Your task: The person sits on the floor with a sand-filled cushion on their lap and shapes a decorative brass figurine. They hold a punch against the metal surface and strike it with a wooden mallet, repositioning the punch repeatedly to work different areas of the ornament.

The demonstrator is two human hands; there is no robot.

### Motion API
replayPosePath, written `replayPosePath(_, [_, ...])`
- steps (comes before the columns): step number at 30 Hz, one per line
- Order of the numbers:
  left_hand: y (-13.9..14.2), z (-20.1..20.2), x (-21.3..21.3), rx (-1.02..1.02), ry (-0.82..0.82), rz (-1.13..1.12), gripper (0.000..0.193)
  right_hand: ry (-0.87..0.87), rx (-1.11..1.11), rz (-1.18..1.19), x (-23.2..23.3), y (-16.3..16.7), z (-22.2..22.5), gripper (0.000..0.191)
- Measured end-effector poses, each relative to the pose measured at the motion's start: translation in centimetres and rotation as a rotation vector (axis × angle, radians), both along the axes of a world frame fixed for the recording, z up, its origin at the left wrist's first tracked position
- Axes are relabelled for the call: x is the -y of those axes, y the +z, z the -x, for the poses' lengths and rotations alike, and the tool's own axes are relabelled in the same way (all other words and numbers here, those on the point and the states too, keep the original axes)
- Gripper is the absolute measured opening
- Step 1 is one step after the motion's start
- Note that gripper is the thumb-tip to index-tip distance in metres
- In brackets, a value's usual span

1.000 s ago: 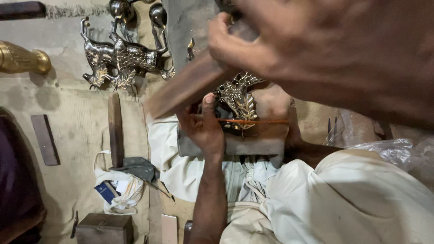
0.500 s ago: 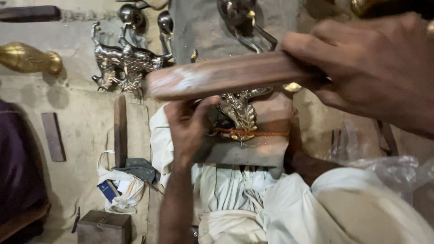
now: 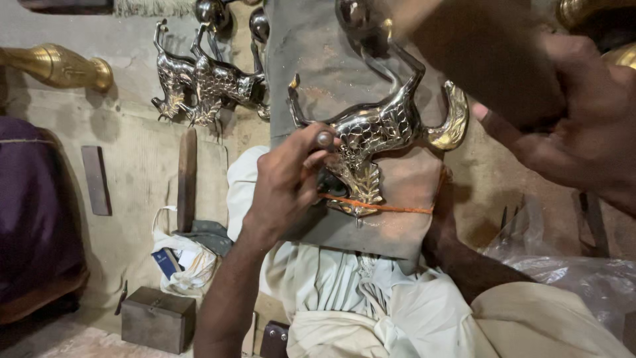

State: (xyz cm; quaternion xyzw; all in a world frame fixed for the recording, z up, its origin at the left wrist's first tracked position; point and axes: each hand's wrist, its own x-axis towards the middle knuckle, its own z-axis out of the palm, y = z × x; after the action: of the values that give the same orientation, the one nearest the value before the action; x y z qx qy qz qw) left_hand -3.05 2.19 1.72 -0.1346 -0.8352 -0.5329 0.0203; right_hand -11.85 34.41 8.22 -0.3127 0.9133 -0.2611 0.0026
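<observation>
Two hands work here: my left hand (image 3: 288, 182) pinches a small punch (image 3: 324, 140) upright against the metal deer (image 3: 377, 129); my right hand (image 3: 570, 132) grips a wooden mallet (image 3: 490, 59) above it.

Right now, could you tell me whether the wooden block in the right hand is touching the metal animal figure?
Apart. The head view shows the wooden block, gripped by the right hand, raised above the figure.

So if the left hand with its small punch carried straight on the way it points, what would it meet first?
Probably the shiny silver-and-brass animal figure: the left hand aims the small metal punch at its body, seemingly touching; depth is unclear.
</observation>
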Motion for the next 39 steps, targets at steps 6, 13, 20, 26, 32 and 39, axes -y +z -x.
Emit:
replayPosePath(6, [-0.5,-0.1,-0.2,0.054,0.033,-0.004,0.057,0.085,-0.146,-0.641,-0.9,0.2,-0.4,0.068])
replayPosePath(13, [-0.6,-0.9,-1.1,0.087,0.134,-0.041,0.038,0.123,-0.083,-0.306,-1.8,-0.5,-0.8,0.074])
replayPosePath(20, [-1.6,-1.2,-1.8,0.027,0.169,-0.068,0.038,0.061,0.088,0.151,1.4,1.7,0.3,0.062])
replayPosePath(26, [-1.9,-1.2,-1.5,0.037,0.189,-0.033,0.038,0.162,-0.111,-0.672,0.5,1.6,1.8,0.078])
replayPosePath(32, [-1.8,-1.2,-1.4,0.026,0.184,-0.001,0.030,0.149,-0.107,-0.528,-1.4,-0.3,0.6,0.074])
replayPosePath(39, [-1.7,-1.0,-1.7,0.039,0.188,-0.025,0.025,0.126,-0.044,-0.400,-0.9,0.3,0.5,0.074])
